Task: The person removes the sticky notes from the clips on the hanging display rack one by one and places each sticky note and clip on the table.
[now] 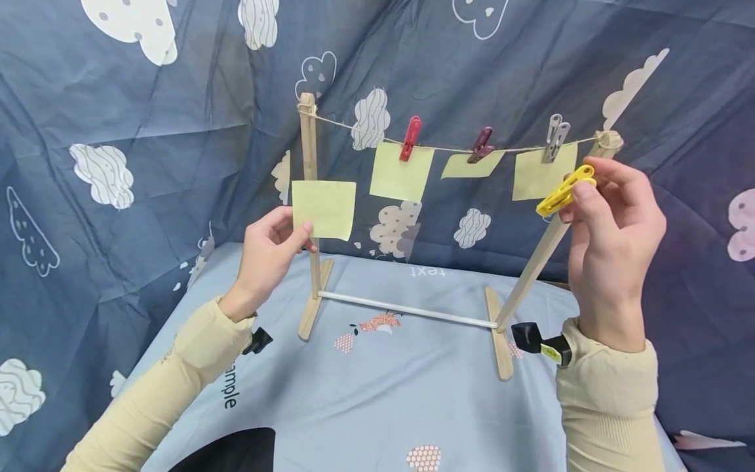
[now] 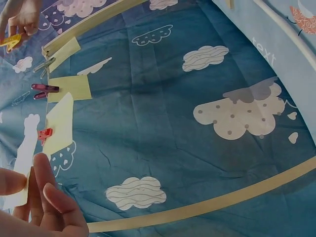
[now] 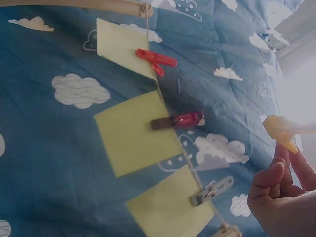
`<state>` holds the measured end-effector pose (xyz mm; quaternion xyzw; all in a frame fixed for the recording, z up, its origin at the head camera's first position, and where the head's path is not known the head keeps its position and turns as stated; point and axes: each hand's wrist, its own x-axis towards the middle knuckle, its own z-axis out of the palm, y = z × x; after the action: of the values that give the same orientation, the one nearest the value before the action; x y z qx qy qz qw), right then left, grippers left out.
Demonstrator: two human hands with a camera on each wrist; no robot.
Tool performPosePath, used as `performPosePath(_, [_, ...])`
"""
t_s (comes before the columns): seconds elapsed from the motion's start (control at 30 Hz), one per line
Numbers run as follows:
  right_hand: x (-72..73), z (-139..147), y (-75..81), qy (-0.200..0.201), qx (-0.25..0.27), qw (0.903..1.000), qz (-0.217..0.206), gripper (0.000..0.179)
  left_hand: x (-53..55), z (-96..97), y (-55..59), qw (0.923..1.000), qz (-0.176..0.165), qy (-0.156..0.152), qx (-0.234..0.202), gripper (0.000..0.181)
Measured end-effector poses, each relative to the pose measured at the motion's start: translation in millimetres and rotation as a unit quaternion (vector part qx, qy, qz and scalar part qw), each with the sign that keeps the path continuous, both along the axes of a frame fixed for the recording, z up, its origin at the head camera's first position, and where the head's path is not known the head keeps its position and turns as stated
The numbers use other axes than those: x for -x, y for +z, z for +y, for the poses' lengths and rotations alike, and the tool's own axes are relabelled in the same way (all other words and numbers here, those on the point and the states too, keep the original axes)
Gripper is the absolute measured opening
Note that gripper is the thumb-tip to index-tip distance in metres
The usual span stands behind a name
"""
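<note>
My left hand (image 1: 262, 252) pinches a pale yellow square of paper (image 1: 324, 206) by its lower edge, in front of the left wooden post (image 1: 309, 141). My right hand (image 1: 619, 242) holds a yellow clothespin (image 1: 565, 191) between thumb and fingers, near the top of the right post (image 1: 533, 262). A thin string (image 1: 453, 149) runs between the posts. From it hang three similar papers: the left one (image 1: 398, 177) under a red clothespin (image 1: 411, 137), the middle one (image 1: 463, 167) under a maroon clothespin (image 1: 481, 145), the right one (image 1: 531, 180) under a grey clothespin (image 1: 556, 139).
The posts stand on flat wooden feet (image 1: 500, 351), joined low down by a white rod (image 1: 407, 309). Light blue cloth (image 1: 366, 400) covers the table beneath. Behind the rack hangs a dark blue cloth (image 1: 194, 131) with cloud prints. A black shape (image 1: 236, 452) lies at the front edge.
</note>
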<state>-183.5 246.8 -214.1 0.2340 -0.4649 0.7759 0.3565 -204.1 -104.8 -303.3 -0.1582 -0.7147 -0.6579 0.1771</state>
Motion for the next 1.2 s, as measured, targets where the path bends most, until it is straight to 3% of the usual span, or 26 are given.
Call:
performPosePath(0.37, [5.0, 20, -30.3, -0.002, 0.025, 0.9993, -0.026, 0.030, 0.5, 6.2, -17.3, 0.9973, -0.030, -0.026, 0.061, 0.022])
performPosePath(0.57, [8.0, 25, -53.9, 0.016, 0.036, 0.9982, -0.046, 0.029, 4.6, 12.7, -37.7, 0.9915, -0.071, -0.039, 0.102, 0.018])
performPosePath(0.8, [9.6, 31, -79.4, 0.013, 0.046, 0.9957, -0.079, 0.031, 9.5, 17.1, -59.0, 0.9865, -0.110, -0.069, 0.101, 0.018])
performPosePath(1.2, [12.3, 47, -116.5, -0.034, 0.023, 0.9812, -0.188, 0.032, 22.8, 18.1, -82.9, 0.9805, -0.137, -0.078, 0.117, 0.017])
